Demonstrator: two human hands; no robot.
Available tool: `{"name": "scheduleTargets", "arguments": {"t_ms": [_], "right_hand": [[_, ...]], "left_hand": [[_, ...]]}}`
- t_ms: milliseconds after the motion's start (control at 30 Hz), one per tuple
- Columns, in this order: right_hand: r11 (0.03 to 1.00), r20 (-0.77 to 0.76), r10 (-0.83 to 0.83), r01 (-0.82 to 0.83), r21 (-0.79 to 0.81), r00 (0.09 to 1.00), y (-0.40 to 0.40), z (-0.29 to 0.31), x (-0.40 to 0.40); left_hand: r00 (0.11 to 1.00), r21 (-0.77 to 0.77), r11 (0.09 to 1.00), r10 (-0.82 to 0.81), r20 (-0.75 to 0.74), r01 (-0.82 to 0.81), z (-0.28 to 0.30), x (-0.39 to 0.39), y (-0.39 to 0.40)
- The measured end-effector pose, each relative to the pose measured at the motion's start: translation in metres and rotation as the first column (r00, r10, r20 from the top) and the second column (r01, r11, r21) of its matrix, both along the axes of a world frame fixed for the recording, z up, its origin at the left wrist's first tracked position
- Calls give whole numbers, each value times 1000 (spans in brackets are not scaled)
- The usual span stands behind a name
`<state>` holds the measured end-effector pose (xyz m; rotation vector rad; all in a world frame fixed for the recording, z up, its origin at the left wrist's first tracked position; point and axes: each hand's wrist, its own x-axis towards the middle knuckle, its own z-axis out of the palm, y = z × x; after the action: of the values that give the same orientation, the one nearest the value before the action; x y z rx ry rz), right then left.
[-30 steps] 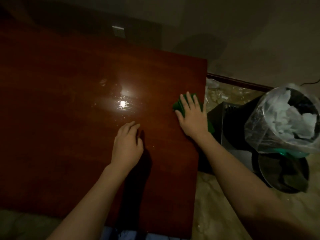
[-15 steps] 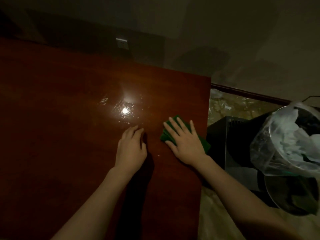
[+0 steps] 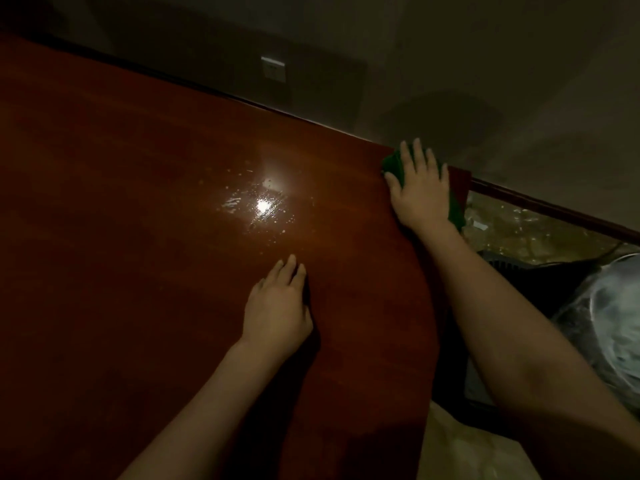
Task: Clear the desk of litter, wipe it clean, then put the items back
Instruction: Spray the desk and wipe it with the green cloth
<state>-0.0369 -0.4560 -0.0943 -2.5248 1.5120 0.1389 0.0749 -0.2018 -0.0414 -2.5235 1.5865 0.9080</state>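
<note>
In the head view, the wiping step is in hand. The right hand (image 3: pixel 420 188) is lying flat on a green cloth (image 3: pixel 393 164) at the far right corner of the desk (image 3: pixel 138 237), its fingers straight and slightly apart, pressing the cloth down rather than curling round it. Part of the cloth is hanging past the desk's right edge. The left hand (image 3: pixel 277 310) is resting palm down on the wood nearer the person, fingers close together and holding nothing; it seems to be bracing the body. Between the two hands, further left, a wet patch (image 3: pixel 263 206) is shining under the light, with small pale specks scattered round it.

Beside the desk on the right, a bin lined with a clear bag (image 3: pixel 609 323) is standing on the floor, and a wall socket (image 3: pixel 273 69) is showing behind the desk.

No items are showing on the desk, so putting things back is not yet begun. The next move is probably calling for drawing the cloth back across the wet, speckled patch with steady downward pressure, keeping it from slipping off the edge.
</note>
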Motion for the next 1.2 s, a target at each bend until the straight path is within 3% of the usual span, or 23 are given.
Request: {"name": "scheduleTargets", "arguments": {"t_ms": [133, 267, 333, 367, 467, 567, 667, 733, 833, 1000, 1100, 1200], "right_hand": [[949, -32, 315, -314, 39, 949, 67, 0, -3], [733, 21, 679, -679, 29, 734, 177, -6, -52], [644, 5, 765, -764, 42, 645, 195, -9, -91], [646, 2, 763, -762, 40, 647, 191, -9, -105], [834, 9, 551, -551, 15, 834, 149, -3, -119], [995, 63, 97, -99, 28, 993, 80, 0, -105], [968, 131, -247, 240, 70, 960, 14, 0, -72], [958, 91, -284, 279, 62, 954, -11, -1, -53], [984, -1, -178, 178, 22, 984, -22, -1, -40], [988, -62, 156, -155, 28, 986, 13, 10, -25], [925, -52, 377, -372, 78, 925, 81, 7, -14], [773, -9, 631, -629, 81, 776, 174, 1, -34]], "left_hand": [[980, -110, 979, 157, -121, -170, 3, 14, -7], [971, -160, 964, 192, -140, -213, 2, 23, -8], [971, -153, 965, 190, -147, -212, 2, 20, -4], [971, -157, 965, 186, -150, -209, 2, 17, -1], [972, -192, 959, 181, -149, -208, 0, 7, 7], [971, -190, 957, 197, -133, -220, -2, -1, 11], [970, -135, 965, 208, -125, -224, -1, -9, 18], [972, -91, 974, 197, -126, -209, -2, -11, 23], [969, -96, 970, 213, -129, -226, -2, -10, 24], [964, -131, 957, 246, -100, -258, 1, -14, 17], [958, -120, 955, 258, -123, -272, 1, -15, 15], [960, -103, 960, 246, -137, -261, 3, -15, 18]]}}
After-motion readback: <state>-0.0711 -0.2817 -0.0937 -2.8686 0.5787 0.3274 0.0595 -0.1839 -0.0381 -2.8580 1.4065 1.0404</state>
